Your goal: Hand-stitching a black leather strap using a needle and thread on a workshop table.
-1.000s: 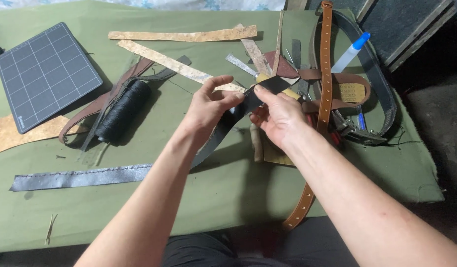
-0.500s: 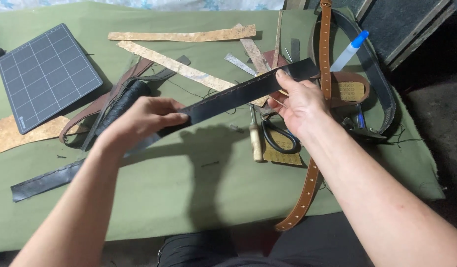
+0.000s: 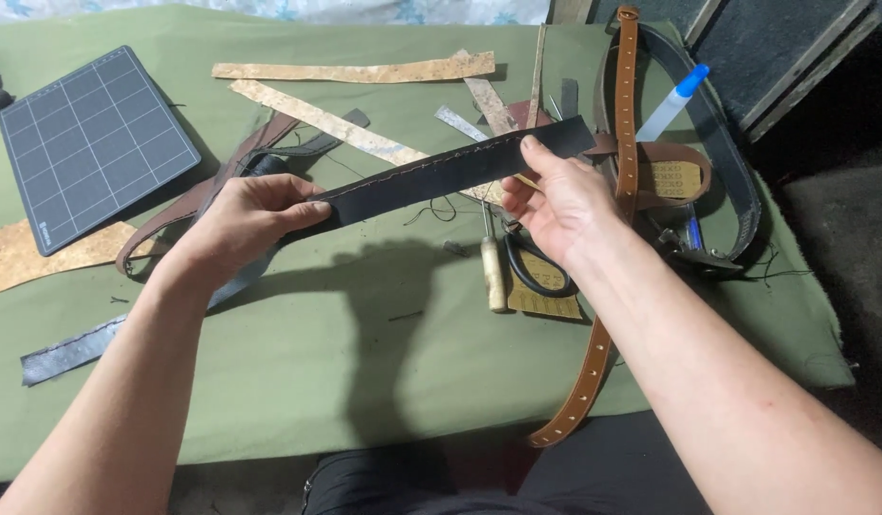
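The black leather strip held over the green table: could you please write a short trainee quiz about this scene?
1. True or false: both hands hold the black leather strip raised above the green cloth.
2. Which lies nearest the left hand? A) cutting mat B) glue bottle C) wooden-handled awl
3. Fill in: the long brown belt with punched holes lies on the ____ hand's side.

Key:
1. True; the right hand has its grip near one end, the left further along.
2. A
3. right
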